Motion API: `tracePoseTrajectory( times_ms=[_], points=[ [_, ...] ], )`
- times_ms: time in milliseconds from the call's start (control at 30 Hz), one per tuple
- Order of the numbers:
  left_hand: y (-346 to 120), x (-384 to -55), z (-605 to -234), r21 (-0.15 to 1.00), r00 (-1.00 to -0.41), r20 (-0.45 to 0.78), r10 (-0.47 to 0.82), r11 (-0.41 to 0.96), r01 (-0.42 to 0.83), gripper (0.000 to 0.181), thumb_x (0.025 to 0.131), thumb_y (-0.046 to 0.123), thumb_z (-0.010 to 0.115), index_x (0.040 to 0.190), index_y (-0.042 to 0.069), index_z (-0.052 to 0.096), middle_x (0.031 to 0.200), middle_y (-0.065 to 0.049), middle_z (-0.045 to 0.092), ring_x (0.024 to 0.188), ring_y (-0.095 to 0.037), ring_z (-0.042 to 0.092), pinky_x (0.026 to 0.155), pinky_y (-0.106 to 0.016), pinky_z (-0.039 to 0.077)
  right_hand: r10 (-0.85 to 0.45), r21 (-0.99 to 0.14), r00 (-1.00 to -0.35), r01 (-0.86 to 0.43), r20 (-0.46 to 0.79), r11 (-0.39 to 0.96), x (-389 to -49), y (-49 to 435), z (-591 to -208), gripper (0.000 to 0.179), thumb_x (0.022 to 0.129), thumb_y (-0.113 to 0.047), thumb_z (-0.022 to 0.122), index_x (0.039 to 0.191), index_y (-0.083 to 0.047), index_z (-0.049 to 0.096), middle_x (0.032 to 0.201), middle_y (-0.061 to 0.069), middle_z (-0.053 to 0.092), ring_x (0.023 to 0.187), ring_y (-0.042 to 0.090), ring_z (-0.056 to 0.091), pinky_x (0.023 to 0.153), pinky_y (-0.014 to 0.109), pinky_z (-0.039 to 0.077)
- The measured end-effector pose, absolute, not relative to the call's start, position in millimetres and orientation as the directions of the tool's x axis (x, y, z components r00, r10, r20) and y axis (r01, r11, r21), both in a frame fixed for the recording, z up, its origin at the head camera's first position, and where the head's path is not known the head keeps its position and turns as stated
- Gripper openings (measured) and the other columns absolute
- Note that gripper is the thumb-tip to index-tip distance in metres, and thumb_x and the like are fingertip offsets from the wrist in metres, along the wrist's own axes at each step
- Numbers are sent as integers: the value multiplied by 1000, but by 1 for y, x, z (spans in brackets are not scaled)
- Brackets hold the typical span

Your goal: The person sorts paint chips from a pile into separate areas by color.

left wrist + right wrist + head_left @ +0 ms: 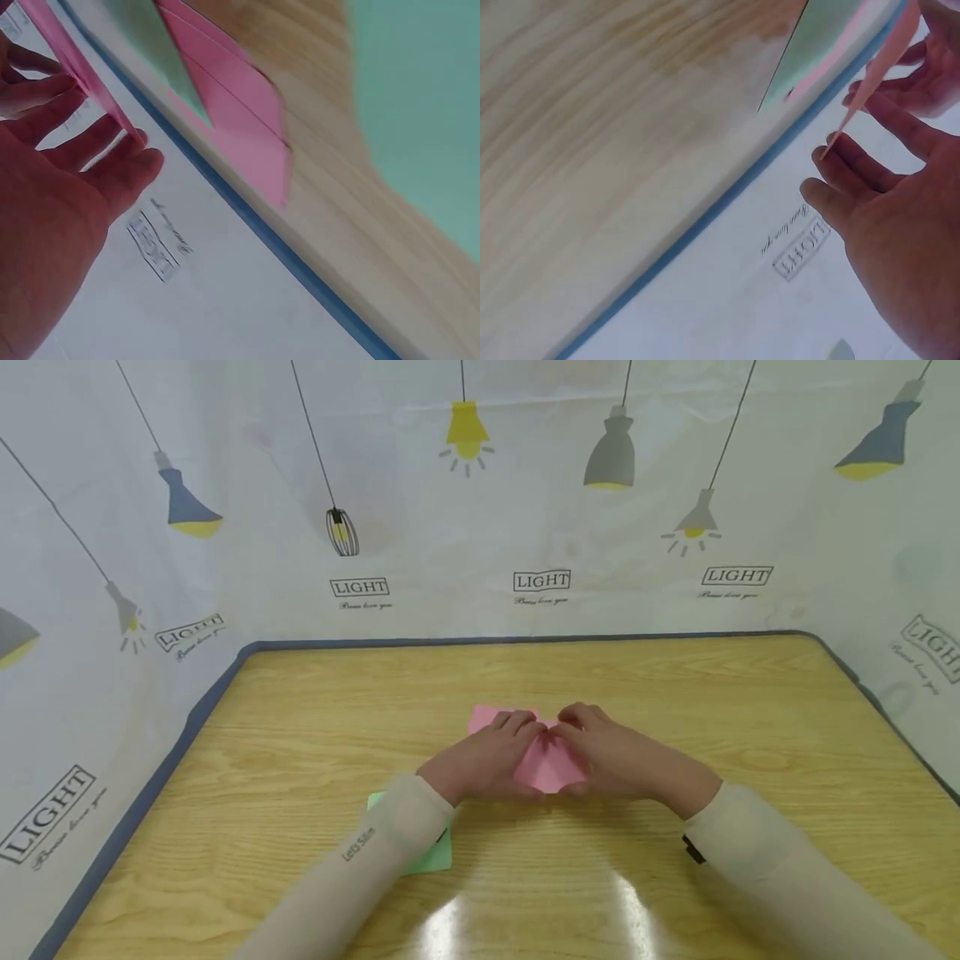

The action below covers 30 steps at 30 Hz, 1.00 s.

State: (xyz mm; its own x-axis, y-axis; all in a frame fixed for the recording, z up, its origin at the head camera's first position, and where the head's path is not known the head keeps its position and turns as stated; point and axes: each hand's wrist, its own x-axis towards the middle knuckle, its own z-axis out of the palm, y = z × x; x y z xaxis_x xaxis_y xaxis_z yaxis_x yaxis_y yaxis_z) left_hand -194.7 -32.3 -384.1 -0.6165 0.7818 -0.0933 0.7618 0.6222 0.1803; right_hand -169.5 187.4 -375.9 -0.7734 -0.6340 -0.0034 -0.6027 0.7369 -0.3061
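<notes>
A pink sheet of paper (pixel 551 768) is held up between the two hands, seen nearly edge-on in the wrist views. My left hand (pixel 487 764) pinches its left side with thumb and fingers. On its right side, my right hand (pixel 618 756) has the same kind of pinch. Both sets of fingertips almost meet at the sheet's top edge. Behind the left fingers, more pink paper (pixel 483 717) shows on the table. In the left wrist view, creased pink paper (pixel 240 127) lies with a green piece of paper (pixel 161 52) against it.
A green sheet (pixel 431 856) lies partly under the left forearm, with a small dark mark on it. The wooden table (pixel 337 710) has a blue-grey edge band (pixel 420 642). White sheeting (pixel 465 527) printed with lamps rises at the back and both sides.
</notes>
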Motion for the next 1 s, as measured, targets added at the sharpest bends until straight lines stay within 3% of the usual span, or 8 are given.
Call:
tracePoseTrajectory(
  times_ms=[267, 467, 633, 733, 1000],
  points=[
    [8, -167, -385, 127, -544, -109, 832, 554, 823, 74, 85, 52, 70, 141, 12, 43, 138, -5, 40, 122, -26, 45, 100, -29, 41, -616, -311, -788, -581, -19, 752, -133, 231, -374, 67, 79, -37, 82, 133, -7, 56, 136, 20, 44, 120, 35, 49, 95, 49, 46],
    [38, -146, -390, 69, -556, -109, 824, 564, 823, 64, 81, 54, 73, 131, 18, 54, 116, 4, 46, 101, -17, 48, 80, -22, 46, -601, -332, -799, -562, -20, 758, -112, 256, -379, 66, 78, -39, 82, 132, -11, 58, 134, 17, 45, 115, 35, 53, 90, 50, 50],
    [55, -131, -391, 33, -567, -131, 813, 575, 817, 59, 79, 54, 74, 125, 21, 58, 109, 5, 47, 91, -14, 46, 70, -20, 45, -602, -369, -798, -549, -38, 750, -102, 270, -385, 70, 77, -44, 82, 133, -10, 57, 134, 16, 45, 116, 34, 52, 90, 51, 49],
    [63, -125, -392, -4, -566, -134, 813, 571, 821, 60, 79, 57, 73, 125, 20, 59, 112, 5, 47, 91, -13, 45, 69, -20, 46, -605, -368, -795, -554, -30, 746, -98, 276, -388, 70, 76, -42, 83, 132, -9, 57, 134, 16, 45, 116, 34, 52, 89, 51, 49],
    [74, -118, -395, -85, -544, -184, 818, 539, 838, 69, 82, 67, 64, 132, 21, 55, 118, 5, 47, 106, -12, 46, 84, -18, 45, -602, -375, -798, -552, -21, 744, -88, 285, -396, 73, 72, -36, 85, 133, -9, 55, 132, 12, 45, 112, 28, 53, 87, 49, 50]
  ],
)
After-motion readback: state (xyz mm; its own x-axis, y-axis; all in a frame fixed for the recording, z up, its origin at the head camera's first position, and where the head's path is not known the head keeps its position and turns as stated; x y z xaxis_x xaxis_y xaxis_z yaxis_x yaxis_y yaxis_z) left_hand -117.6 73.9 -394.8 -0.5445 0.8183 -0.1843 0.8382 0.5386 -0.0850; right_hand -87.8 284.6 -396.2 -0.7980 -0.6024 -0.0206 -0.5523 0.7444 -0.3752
